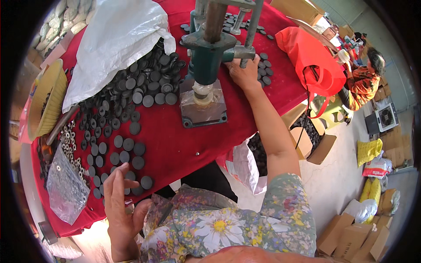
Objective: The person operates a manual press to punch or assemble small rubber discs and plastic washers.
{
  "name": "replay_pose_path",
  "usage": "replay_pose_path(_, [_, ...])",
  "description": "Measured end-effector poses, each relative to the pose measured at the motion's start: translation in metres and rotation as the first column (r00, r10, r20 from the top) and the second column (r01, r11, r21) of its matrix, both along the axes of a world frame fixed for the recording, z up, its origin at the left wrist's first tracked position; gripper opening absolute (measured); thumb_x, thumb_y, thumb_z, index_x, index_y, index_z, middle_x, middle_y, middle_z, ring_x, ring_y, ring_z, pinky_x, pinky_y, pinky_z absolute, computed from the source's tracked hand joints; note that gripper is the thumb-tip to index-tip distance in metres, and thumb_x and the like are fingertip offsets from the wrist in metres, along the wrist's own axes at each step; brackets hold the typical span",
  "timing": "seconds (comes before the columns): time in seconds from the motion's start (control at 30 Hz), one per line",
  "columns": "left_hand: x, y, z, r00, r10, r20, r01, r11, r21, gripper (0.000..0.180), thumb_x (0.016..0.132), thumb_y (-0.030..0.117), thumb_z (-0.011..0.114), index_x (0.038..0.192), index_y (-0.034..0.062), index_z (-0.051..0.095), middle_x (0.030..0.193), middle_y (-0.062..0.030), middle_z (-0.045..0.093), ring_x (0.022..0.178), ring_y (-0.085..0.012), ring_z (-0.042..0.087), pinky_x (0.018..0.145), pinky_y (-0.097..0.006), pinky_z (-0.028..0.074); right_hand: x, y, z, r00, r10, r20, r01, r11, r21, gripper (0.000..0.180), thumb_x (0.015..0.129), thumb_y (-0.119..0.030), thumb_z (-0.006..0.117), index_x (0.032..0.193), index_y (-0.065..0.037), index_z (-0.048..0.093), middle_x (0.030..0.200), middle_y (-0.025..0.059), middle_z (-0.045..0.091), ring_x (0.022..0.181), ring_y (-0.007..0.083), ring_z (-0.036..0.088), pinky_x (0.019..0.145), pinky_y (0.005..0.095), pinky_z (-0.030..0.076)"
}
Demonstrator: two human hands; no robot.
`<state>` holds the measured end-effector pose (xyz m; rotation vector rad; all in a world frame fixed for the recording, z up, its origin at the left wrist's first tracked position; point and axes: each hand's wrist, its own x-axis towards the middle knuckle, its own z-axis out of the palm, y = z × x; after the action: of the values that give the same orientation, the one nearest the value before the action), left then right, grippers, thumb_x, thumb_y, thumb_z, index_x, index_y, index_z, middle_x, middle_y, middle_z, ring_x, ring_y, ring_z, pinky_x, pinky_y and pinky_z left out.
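A dark green hand press (206,61) stands on the red-covered table, with a pale round piece (202,97) under its ram on the steel base plate (204,115). My right hand (244,72) is closed at the lower end of the press lever (251,30); its fingertips are partly hidden behind the lever hub. Raised at the table's near edge, my left hand (125,210) has its thumb and fingers apart and holds nothing visible. Just beyond its fingertips, black discs (138,163) lie in loose rows. A heap of black discs (153,81) lies left of the press.
A white sack (118,39) lies behind the heap. Small metal rings (68,138), a clear plastic bag (66,188) and a yellow basket (46,98) are at left. A red bag (307,57) hangs over the right edge, above an open carton (307,136). Another person (366,81) sits far right.
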<state>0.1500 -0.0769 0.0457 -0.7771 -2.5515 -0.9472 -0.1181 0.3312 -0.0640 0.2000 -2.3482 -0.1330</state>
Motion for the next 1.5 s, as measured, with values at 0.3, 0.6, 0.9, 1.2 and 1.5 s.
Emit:
replay_pose_path(0.3, [-0.003, 0.01, 0.002, 0.997, 0.004, 0.077, -0.004, 1.0, -0.011, 0.07, 0.082, 0.023, 0.076, 0.141, -0.0009, 0.046, 0.137, -0.0219, 0.049, 0.094, -0.0261, 0.059, 0.077, -0.035, 0.053, 0.022, -0.038, 0.004, 0.936, 0.293, 0.197, -0.238, 0.936, -0.26, 0.027, 0.084, -0.028, 0.068, 0.111, -0.024, 0.07, 0.107, 0.002, 0.065, 0.112, 0.0268, 0.054, 0.093, 0.0542, 0.035])
replay_pose_path(0.6, [-0.011, 0.03, 0.006, 0.99, -0.058, 0.13, 0.062, 0.998, -0.024, 0.069, 0.072, 0.009, 0.081, 0.134, -0.0022, 0.053, 0.134, -0.023, 0.051, 0.109, -0.0336, 0.057, 0.078, -0.036, 0.054, -0.005, -0.014, 0.008, 0.995, 0.1, 0.014, -0.093, 0.963, -0.252, 0.026, 0.085, -0.021, 0.063, 0.11, -0.018, 0.07, 0.128, 0.005, 0.059, 0.122, 0.0261, 0.049, 0.099, 0.0532, 0.03])
replay_pose_path(0.9, [-0.022, 0.055, 0.011, 0.983, -0.079, 0.165, 0.098, 0.99, -0.106, 0.069, 0.066, 0.002, 0.08, 0.13, -0.0031, 0.054, 0.131, -0.0235, 0.053, 0.106, -0.035, 0.06, 0.079, -0.037, 0.056, -0.07, -0.045, -0.011, 0.862, 0.239, 0.447, -0.201, 0.971, -0.13, 0.028, 0.085, -0.026, 0.059, 0.112, -0.02, 0.066, 0.123, 0.0025, 0.063, 0.121, 0.0239, 0.049, 0.099, 0.0484, 0.03])
replay_pose_path(1.2, [-0.024, 0.063, 0.012, 0.972, -0.031, 0.231, 0.083, 0.973, -0.217, 0.066, 0.066, 0.007, 0.081, 0.125, -0.0042, 0.057, 0.128, -0.0239, 0.054, 0.112, -0.0409, 0.059, 0.089, -0.043, 0.053, -0.078, 0.002, -0.004, 0.982, -0.012, 0.187, 0.043, 0.986, -0.164, 0.033, 0.091, -0.023, 0.049, 0.114, -0.036, 0.07, 0.121, -0.0047, 0.064, 0.122, 0.0208, 0.051, 0.105, 0.054, 0.028])
replay_pose_path(1.5, [-0.007, 0.041, 0.007, 0.98, -0.061, 0.187, 0.097, 0.976, -0.193, 0.067, 0.062, 0.007, 0.082, 0.124, -0.0043, 0.058, 0.128, -0.0228, 0.055, 0.112, -0.0404, 0.058, 0.088, -0.044, 0.052, 0.012, 0.01, 0.036, 0.999, -0.035, 0.0, 0.035, 0.983, -0.178, 0.051, 0.082, -0.036, 0.072, 0.129, -0.021, 0.061, 0.137, 0.0089, 0.054, 0.131, 0.0328, 0.043, 0.106, 0.0583, 0.028])
